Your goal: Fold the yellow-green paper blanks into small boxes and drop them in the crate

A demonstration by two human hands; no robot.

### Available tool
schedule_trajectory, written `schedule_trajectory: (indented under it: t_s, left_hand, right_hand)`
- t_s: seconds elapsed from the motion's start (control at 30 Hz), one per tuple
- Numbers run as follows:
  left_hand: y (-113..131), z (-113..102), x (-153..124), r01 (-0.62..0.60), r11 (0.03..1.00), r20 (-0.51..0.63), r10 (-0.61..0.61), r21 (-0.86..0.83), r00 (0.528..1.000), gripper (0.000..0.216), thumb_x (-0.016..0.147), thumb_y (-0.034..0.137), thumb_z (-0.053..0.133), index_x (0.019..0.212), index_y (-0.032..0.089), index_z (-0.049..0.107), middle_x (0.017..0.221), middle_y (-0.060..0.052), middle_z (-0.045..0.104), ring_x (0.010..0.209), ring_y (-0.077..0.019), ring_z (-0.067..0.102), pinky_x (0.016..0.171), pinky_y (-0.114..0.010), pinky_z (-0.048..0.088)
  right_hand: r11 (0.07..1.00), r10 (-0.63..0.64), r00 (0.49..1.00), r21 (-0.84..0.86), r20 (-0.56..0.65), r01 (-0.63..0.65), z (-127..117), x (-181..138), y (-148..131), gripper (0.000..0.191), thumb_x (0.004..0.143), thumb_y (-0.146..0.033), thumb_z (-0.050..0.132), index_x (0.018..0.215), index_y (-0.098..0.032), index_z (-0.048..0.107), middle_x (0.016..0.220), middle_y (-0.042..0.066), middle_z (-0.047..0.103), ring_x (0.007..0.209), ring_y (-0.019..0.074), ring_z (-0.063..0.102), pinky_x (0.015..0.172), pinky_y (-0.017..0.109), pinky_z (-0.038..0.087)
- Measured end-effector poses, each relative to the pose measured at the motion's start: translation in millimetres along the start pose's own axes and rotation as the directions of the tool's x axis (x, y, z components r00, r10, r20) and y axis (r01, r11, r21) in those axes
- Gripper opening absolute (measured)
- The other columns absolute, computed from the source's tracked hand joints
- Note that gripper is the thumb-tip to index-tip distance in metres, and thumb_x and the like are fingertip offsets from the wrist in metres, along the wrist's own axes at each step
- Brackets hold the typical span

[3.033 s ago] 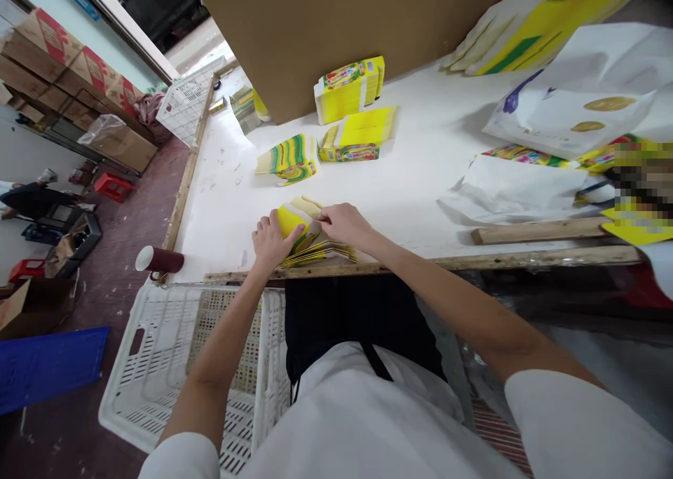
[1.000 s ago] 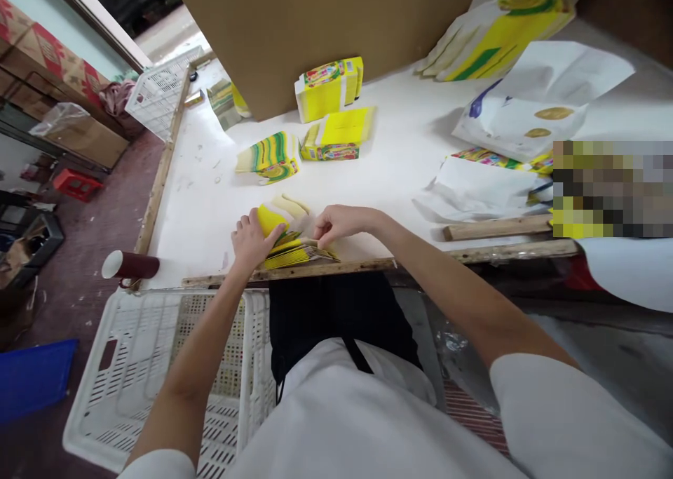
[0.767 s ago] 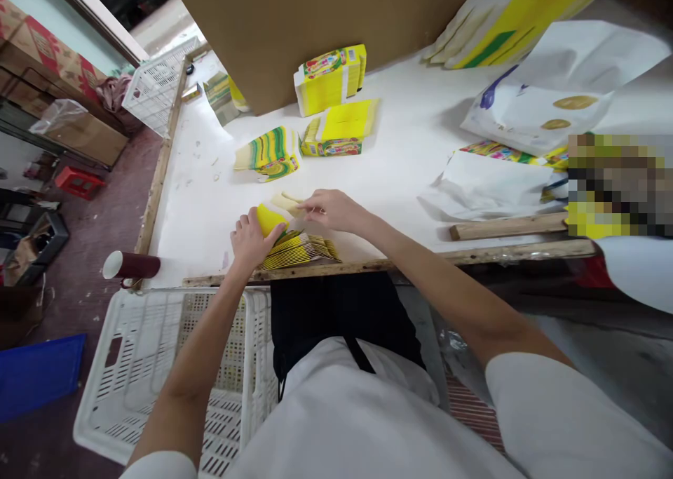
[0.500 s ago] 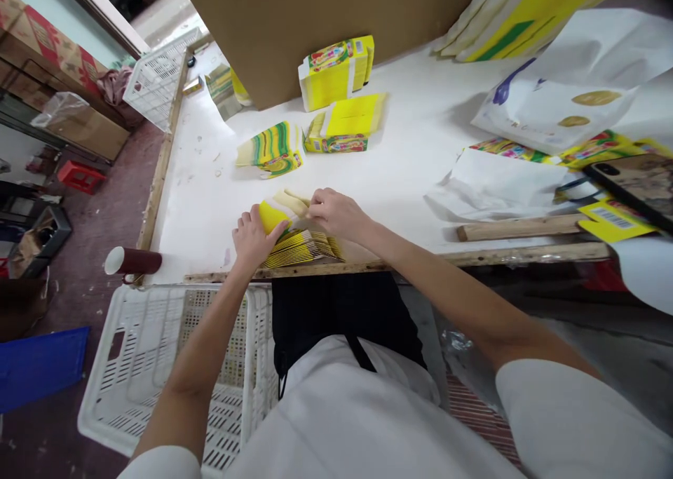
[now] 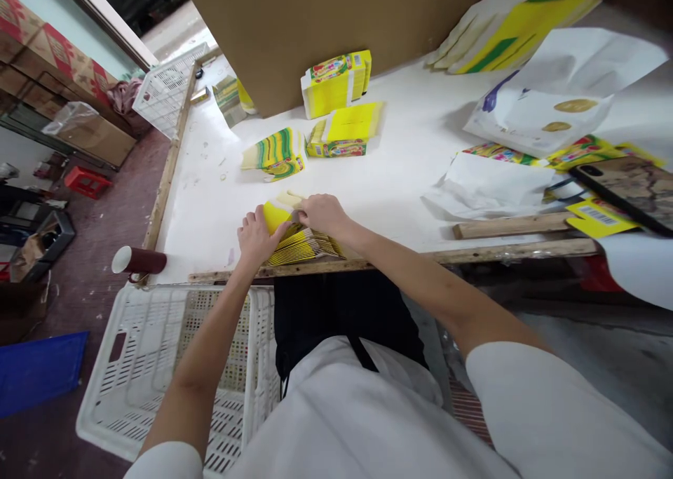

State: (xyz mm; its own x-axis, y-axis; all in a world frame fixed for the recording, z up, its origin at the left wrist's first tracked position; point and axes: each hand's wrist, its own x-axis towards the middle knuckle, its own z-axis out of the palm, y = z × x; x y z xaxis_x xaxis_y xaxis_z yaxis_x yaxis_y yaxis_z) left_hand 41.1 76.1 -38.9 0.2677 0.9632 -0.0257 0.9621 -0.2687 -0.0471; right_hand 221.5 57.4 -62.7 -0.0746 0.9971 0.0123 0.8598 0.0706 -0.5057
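Observation:
A stack of flat yellow cartons (image 5: 301,247) lies at the table's front edge. My left hand (image 5: 256,236) grips the left side of the top yellow carton (image 5: 274,214), thumb toward me and fingers along its far side. At that carton's right end, my right hand (image 5: 324,213) pinches a pale flap with its fingers curled in. The fingertips of the right hand are partly hidden. Beyond the hands are a fanned green-striped carton bundle (image 5: 274,153), a lying yellow carton bundle (image 5: 347,130) and an upright bundle (image 5: 336,86).
A large cardboard box (image 5: 326,23) stands at the back. On the right are a white bag (image 5: 541,118), a phone (image 5: 631,184) and a wooden strip (image 5: 512,226). A dark red cup (image 5: 144,260) sits at the left corner, above a white basket (image 5: 105,388).
My right hand has shifted slightly left, closer to my left hand, along the top carton's pale flap. My left hand keeps its place on the carton. The view has shifted a little.

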Motion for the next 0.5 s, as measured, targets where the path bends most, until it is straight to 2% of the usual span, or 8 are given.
schedule_trajectory:
  t_s: [0.1,0.23,0.37,0.43,0.5]
  left_hand:
    - [0,0,0,-0.004,1.0,-0.007,0.004,0.008,1.0,0.071,0.092,0.065,0.035,0.141,0.014,0.04,0.125,-0.02,0.058,0.119,-0.0361,0.054,0.094,-0.047,0.044]
    - [1,-1,0,-0.014,1.0,0.001,0.014,0.014,1.0,0.071,0.092,0.065,0.037,0.141,0.014,0.039,0.126,-0.02,0.057,0.119,-0.0359,0.054,0.094,-0.047,0.045]
    - [0,-1,0,-0.01,1.0,0.012,0.01,0.009,1.0,0.069,0.094,0.063,0.035,0.142,0.014,0.039,0.126,-0.021,0.057,0.12,-0.036,0.054,0.095,-0.047,0.045]
    - [1,-2,1,0.003,1.0,0.017,-0.003,0.003,1.0,0.067,0.095,0.061,0.032,0.143,0.014,0.039,0.127,-0.021,0.057,0.121,-0.0358,0.054,0.096,-0.047,0.044]
    - [2,-2,1,0.024,1.0,0.023,-0.024,-0.003,0.999,0.067,0.095,0.061,0.031,0.143,0.015,0.038,0.128,-0.02,0.057,0.121,-0.036,0.053,0.096,-0.048,0.044]
  right_hand:
    - [0.997,0.064,0.996,0.045,0.054,-0.067,0,-2,-6,0.034,0.092,-0.032,0.05,0.093,-0.012,0.077,0.095,0.017,0.076,0.09,0.0265,0.069,0.072,0.032,0.046]
    - [0.986,0.086,0.984,0.128,0.153,-0.106,0,-3,-17,0.035,0.091,-0.041,0.056,0.082,-0.016,0.079,0.079,0.01,0.077,0.075,0.0202,0.069,0.063,0.028,0.045]
    - [0.977,0.098,0.983,0.174,0.156,-0.125,-4,2,-12,0.037,0.088,-0.045,0.061,0.084,-0.014,0.08,0.081,0.012,0.077,0.076,0.0215,0.069,0.064,0.029,0.045]
    - [0.975,0.085,0.987,0.193,0.136,-0.111,-7,4,-4,0.031,0.085,-0.041,0.065,0.086,-0.013,0.079,0.084,0.012,0.078,0.079,0.0229,0.069,0.066,0.029,0.046]
    - [0.974,0.054,0.993,0.213,0.108,-0.076,-11,5,5,0.022,0.083,-0.028,0.064,0.091,-0.015,0.079,0.091,0.01,0.079,0.085,0.0222,0.07,0.072,0.029,0.046]
